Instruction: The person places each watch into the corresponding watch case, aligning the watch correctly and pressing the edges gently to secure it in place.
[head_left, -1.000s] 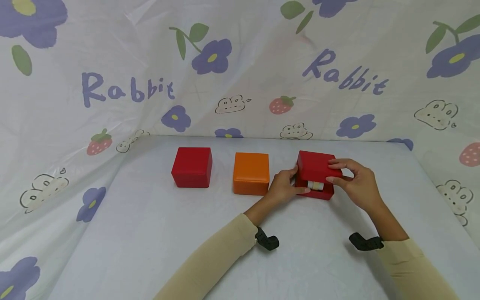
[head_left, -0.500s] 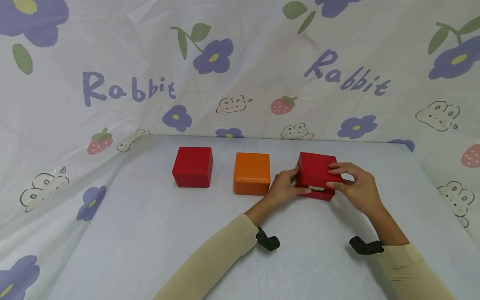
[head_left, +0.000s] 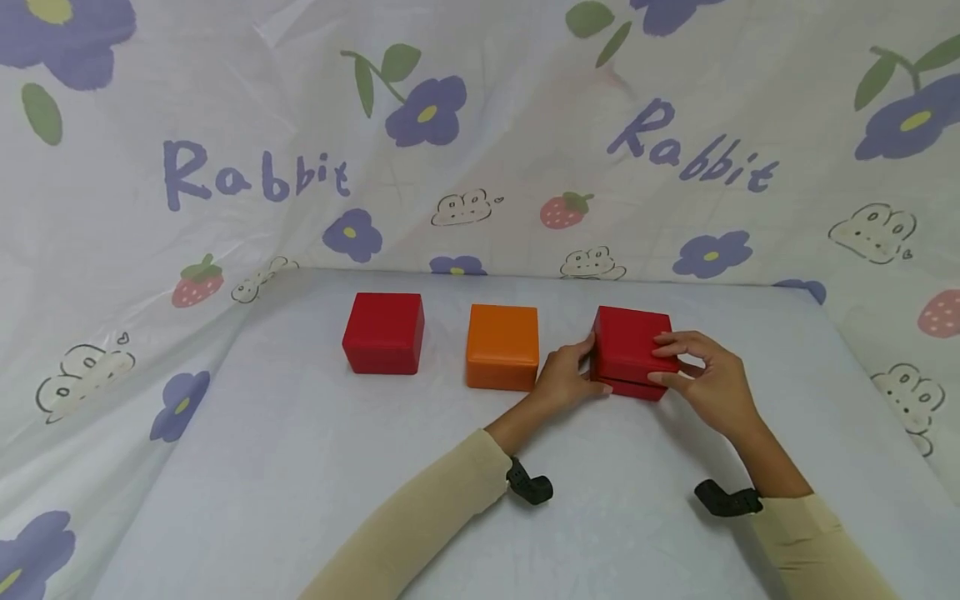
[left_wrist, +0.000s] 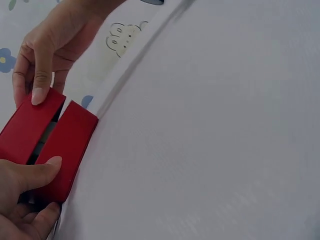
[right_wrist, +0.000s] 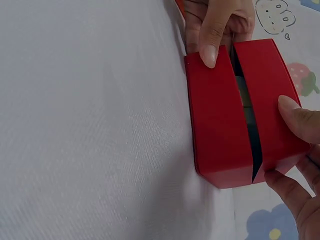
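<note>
At the right of the row in the head view is a red box whose lid sits slightly raised over its base. My left hand grips the base, thumb on its front face and fingers at its left side. The lid is held by my right hand, its thumb on the front and fingers on the right side. A narrow dark gap runs between the two parts in both wrist views. Through it shows part of a pale object, mostly hidden.
An orange box stands closed just left of my left hand. Farther left is another closed red box. All rest on a white-covered table, with a printed curtain behind.
The lid has come down over the base, narrowing the front opening. A pale cylindrical object seen inside earlier is now covered in the head view. The left hand has hardly moved.
</note>
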